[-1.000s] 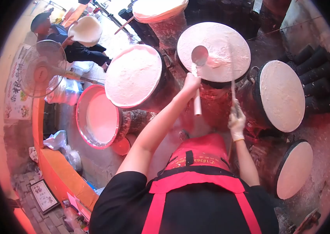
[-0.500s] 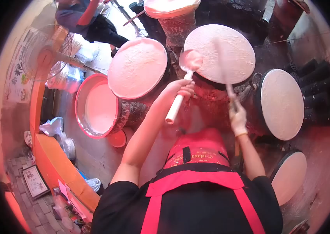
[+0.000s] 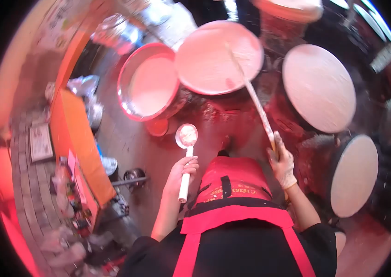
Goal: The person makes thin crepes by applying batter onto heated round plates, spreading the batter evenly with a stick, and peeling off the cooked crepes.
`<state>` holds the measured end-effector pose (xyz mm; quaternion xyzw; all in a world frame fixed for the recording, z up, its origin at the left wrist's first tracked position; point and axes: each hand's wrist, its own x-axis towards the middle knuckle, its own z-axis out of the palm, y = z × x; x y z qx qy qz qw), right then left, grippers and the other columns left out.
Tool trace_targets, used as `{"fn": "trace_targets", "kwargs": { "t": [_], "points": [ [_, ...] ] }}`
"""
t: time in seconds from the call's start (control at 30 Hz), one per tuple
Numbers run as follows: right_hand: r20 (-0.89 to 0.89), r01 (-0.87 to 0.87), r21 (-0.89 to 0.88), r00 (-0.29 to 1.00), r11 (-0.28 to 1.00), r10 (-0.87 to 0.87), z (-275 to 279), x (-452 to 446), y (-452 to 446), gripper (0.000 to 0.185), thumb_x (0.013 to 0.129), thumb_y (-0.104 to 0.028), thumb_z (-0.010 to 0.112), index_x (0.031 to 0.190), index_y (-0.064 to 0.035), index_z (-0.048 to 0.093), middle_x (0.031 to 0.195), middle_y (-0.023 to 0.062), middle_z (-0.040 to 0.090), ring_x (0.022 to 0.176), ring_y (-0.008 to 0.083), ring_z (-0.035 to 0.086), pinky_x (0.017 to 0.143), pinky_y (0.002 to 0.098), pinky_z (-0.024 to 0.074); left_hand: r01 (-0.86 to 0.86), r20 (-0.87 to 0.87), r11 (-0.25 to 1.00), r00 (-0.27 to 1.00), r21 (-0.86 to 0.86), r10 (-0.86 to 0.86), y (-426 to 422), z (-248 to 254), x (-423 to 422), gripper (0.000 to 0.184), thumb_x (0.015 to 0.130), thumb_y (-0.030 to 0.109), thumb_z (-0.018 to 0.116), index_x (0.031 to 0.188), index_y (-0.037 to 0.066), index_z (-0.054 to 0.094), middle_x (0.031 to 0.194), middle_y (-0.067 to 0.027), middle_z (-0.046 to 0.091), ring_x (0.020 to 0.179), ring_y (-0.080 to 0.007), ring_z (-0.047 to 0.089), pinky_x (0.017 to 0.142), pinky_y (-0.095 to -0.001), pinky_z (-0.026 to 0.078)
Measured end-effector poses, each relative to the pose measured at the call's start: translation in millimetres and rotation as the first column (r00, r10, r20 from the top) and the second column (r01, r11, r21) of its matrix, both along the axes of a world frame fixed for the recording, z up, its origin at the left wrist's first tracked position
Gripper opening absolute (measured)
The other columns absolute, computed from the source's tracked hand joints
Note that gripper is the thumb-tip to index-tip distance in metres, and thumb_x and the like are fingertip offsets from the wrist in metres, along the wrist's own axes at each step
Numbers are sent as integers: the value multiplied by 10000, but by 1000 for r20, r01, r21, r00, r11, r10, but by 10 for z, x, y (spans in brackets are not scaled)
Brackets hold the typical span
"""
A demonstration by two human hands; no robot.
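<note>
My left hand (image 3: 182,171) grips the white handle of a ladle (image 3: 187,135), whose round bowl, smeared with pale batter, points away from me. In my gloved right hand (image 3: 282,165) is a long, thin wooden spatula (image 3: 256,100), coated white along its length. Its far end lies over a round griddle (image 3: 204,69) covered with a pale sheet of batter; whether it touches cannot be made out. A large red-rimmed tub (image 3: 151,87) of pale batter stands to the left of that griddle.
More batter-covered round griddles stand on the right, one further off (image 3: 319,87) and one nearer (image 3: 355,177). A stacked pale pile (image 3: 290,7) sits at the back. An orange counter (image 3: 78,134) runs along the left. A small red container (image 3: 157,127) is below the tub.
My view has swung left. My left hand has drawn the ladle back from between the griddles toward my body. The spatula has moved from the right griddle to the one beside the tub.
</note>
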<state>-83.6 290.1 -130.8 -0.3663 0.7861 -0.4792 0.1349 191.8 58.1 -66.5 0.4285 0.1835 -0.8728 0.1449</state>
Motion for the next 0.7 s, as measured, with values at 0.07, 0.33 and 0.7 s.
{"fn": "trace_targets", "kwargs": {
  "t": [0.07, 0.33, 0.7],
  "points": [
    [60, -164, 68, 985, 984, 160, 145, -79, -575, 446, 848, -152, 668, 1267, -77, 537, 957, 194, 671, 833, 400, 650, 697, 449, 521, -84, 34, 996, 996, -40, 86, -28, 21, 229, 106, 980, 27, 451, 1050, -50, 429, 705, -32, 405, 487, -65, 354, 365, -183, 328],
    [-453, -112, 568, 785, 816, 423, 608, 517, -3092, 469, 794, -396, 700, 1128, -125, 514, 1018, 133, 629, 863, 318, 672, 706, 448, 546, -204, -21, 964, 979, -171, 204, -882, 252, 960, 125, 952, 3, 503, 969, 21, 381, 717, -27, 411, 485, -55, 349, 355, -168, 299],
    [-573, 15, 596, 708, 803, 412, 873, 274, -3976, 233, 877, -346, 593, 895, -124, 661, 897, 119, 671, 806, 325, 682, 683, 462, 541, -183, -53, 959, 983, -214, 176, -1944, 178, 1050, 152, 954, 20, 523, 965, 49, 374, 739, -22, 426, 511, -42, 369, 366, -160, 302]
  ]
}}
